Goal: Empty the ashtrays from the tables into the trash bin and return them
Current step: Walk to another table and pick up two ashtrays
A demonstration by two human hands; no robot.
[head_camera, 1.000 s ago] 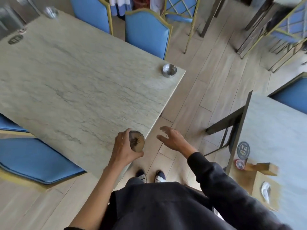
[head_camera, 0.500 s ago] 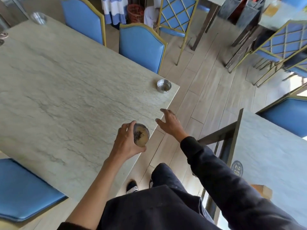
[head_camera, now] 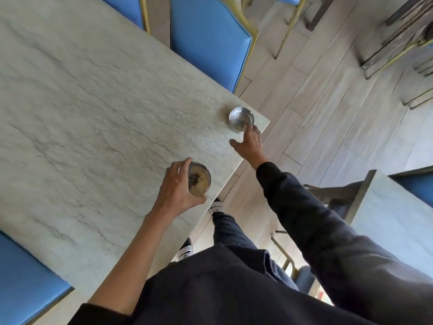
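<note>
At the far left a blue chair seat (head_camera: 25, 280) tucks under the near edge of the pale marble table (head_camera: 93, 118), whose veined top fills most of what I see. My left hand (head_camera: 178, 188), forearm bare, curls round a dirty ashtray (head_camera: 199, 182) and holds it tilted above the tabletop near the table's right edge, so its open side faces me; dark ash and bits sit against its brownish inside. Behind the table another blue chair (head_camera: 208, 41) with a gold frame stands against the far edge. Further right, a second ashtray (head_camera: 240, 118), shiny metal, rests on the table close to its corner. My right hand (head_camera: 249, 143), in a dark sleeve, stretches out over that corner, fingers spread and loose, the fingertips at the metal ashtray's near rim; I cannot tell whether they touch it. My hands are well apart. Below lies the pale plank floor (head_camera: 328, 102), and at the right edge a second marble table (head_camera: 393, 219).
</note>
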